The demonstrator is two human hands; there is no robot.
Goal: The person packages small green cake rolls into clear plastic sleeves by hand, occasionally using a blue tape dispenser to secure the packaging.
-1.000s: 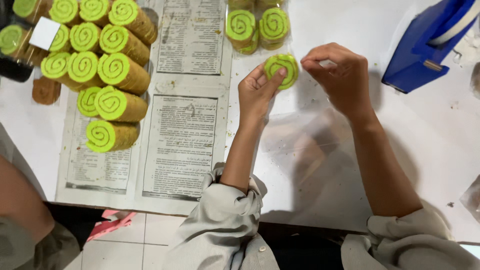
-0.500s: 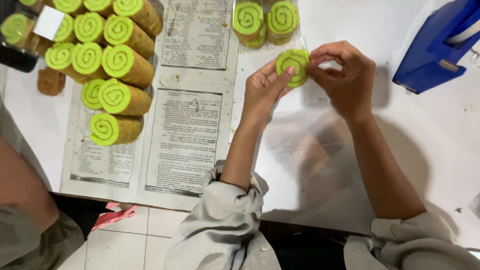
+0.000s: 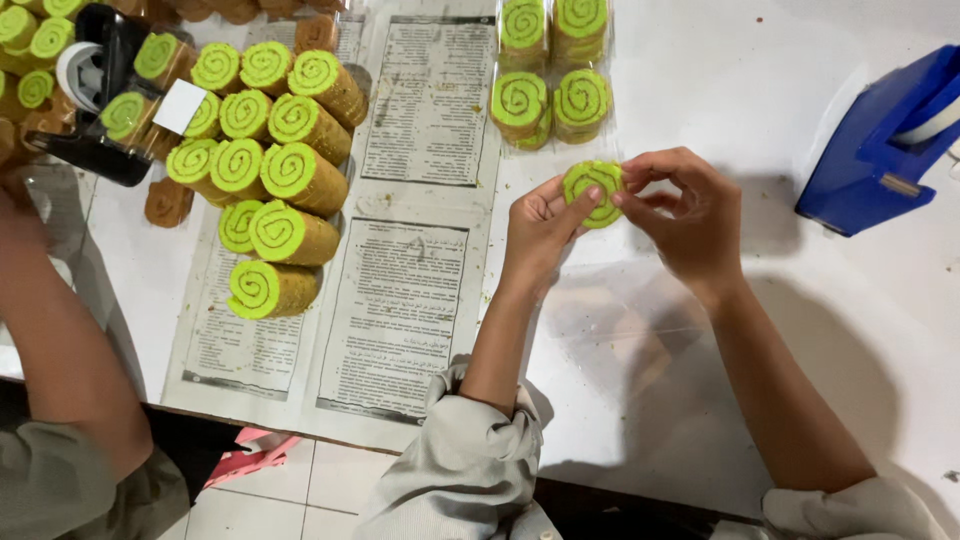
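Left hand (image 3: 538, 222) and right hand (image 3: 685, 212) pinch one round green spiral roll slice (image 3: 593, 193) between fingertips above the white table (image 3: 730, 90). Wrapped green slices (image 3: 550, 70) just beyond; blue tape dispenser (image 3: 880, 150) well right.

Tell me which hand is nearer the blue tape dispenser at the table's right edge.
Right. The right hand is left of the blue tape dispenser, across bare white table. The left hand lies farther left, beyond the green spiral roll slice both hands pinch.
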